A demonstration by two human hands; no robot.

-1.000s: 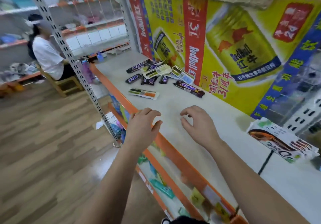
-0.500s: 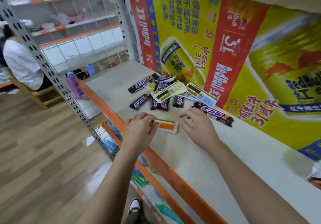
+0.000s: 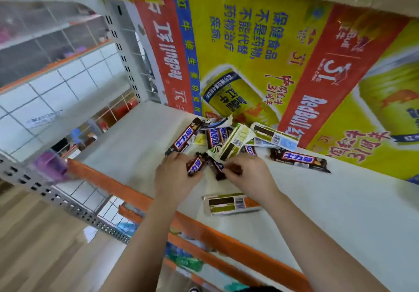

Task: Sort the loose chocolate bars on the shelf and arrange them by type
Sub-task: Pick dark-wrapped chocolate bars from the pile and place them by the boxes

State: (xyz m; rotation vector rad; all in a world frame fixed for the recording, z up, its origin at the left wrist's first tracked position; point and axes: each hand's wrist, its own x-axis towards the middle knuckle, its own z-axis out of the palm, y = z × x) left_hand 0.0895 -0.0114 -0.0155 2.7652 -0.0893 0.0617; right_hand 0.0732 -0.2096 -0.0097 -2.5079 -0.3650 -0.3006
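Head camera view, looking down at a white shelf (image 3: 317, 203) with an orange front edge. Left hand (image 3: 174, 178) is closed around a small dark brown chocolate bar with a blue and red label (image 3: 195, 166). Right hand (image 3: 249, 176) pinches the end of a second small dark brown bar (image 3: 217, 169) just beside it. Both hands sit at the near edge of a loose pile of brown and pale green wrapped bars (image 3: 226, 140) against a yellow and red poster (image 3: 272, 53). One flat white, green and orange bar (image 3: 229, 204) lies alone, nearer the shelf edge.
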